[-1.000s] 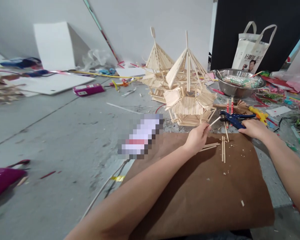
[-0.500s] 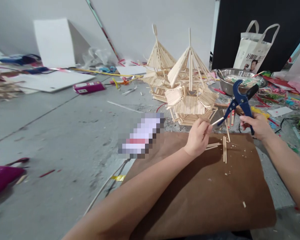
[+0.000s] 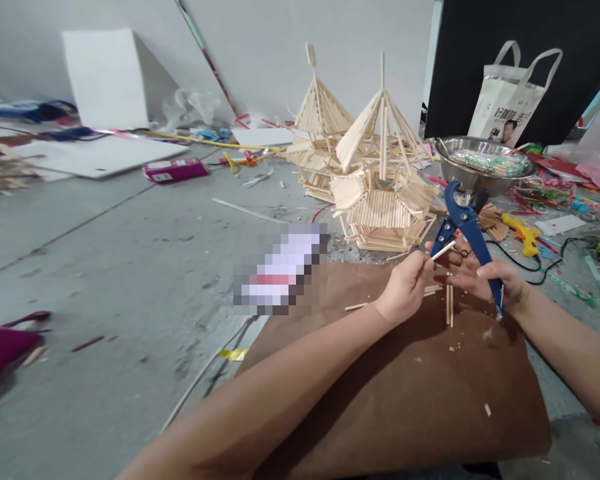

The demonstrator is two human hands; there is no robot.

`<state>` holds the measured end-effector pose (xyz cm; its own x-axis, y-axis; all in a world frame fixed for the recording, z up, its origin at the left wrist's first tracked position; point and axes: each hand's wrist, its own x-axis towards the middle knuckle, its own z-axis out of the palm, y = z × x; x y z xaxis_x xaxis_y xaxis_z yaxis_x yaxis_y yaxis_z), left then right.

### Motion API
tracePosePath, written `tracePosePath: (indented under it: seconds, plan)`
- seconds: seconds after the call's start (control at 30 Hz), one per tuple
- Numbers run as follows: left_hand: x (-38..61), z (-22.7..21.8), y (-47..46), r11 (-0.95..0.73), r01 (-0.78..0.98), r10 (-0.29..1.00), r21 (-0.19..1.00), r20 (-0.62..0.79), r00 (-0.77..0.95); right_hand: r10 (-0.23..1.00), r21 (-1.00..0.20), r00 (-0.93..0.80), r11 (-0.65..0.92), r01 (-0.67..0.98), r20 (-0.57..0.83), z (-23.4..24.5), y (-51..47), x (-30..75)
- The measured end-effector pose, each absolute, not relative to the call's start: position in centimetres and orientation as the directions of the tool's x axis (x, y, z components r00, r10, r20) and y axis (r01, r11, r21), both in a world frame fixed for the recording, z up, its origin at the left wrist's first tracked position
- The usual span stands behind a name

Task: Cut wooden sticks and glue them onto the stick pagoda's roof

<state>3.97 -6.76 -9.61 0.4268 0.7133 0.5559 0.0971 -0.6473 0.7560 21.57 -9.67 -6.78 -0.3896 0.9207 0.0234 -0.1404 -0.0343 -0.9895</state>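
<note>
A short wooden stick (image 3: 443, 251) is pinched in the fingers of my left hand (image 3: 403, 291), its free end pointing up to the right. My right hand (image 3: 513, 285) holds a blue pipe cutter (image 3: 479, 251) between thumb and palm, its other fingers stretched out behind the handles. The cutter's hooked jaw points up, and its handles are spread. The stick crosses in front of the cutter's lower handle; whether they touch I cannot tell. Below the hands, cut sticks (image 3: 449, 308) and small offcuts lie on a brown board (image 3: 405, 400).
Behind the hands stand two stick-built pavilions (image 3: 375, 213) with pointed roofs. A metal bowl (image 3: 447, 170) holds wrapped sticks at the back right. A yellow glue gun (image 3: 525, 237) lies right of my right hand. A blurred-out phone (image 3: 283, 270) with a cable lies left.
The pipe cutter has come down and to the left, and my right hand's fingers have spread. My left hand has shifted right with the stick. Another stick piece now lies left on the board.
</note>
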Motion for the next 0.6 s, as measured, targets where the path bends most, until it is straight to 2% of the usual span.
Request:
tracePosePath:
  seconds: [0.17, 0.27, 0.4, 0.5, 0.6]
  plan:
    - [3.9, -9.2, -6.7, -0.749, 0.109, 0.605, 0.653, 0.608, 0.514, 0.943, -0.987, -0.325, 0.022, -0.156, 0.072, -5.9, -9.9, 21.1]
    - [3.5, -9.0, -6.2, -0.768, 0.202, 0.623, 0.607, 0.635, 0.457, 0.975, -0.993, -0.213, 0.039, -0.115, 0.063, -5.9, -9.6, 21.9]
    - [2.8, -9.0, -5.0, -0.753, 0.3, 0.658, 0.586, 0.663, 0.357, 0.992, -0.965, 0.017, 0.12, 0.232, 0.127, -6.3, -8.9, 23.5]
    - [2.5, -8.8, -4.5, -0.785, 0.282, 0.619, 0.551, 0.705, 0.346, 0.969, -0.866, -0.006, 0.222, 0.448, 0.246, -6.7, -8.7, 23.9]
    - [2.4, -8.8, -4.4, -0.792, 0.301, 0.609, 0.531, 0.716, 0.34, 0.932, -0.718, -0.057, 0.313, 0.621, 0.357, -6.9, -8.9, 23.5]
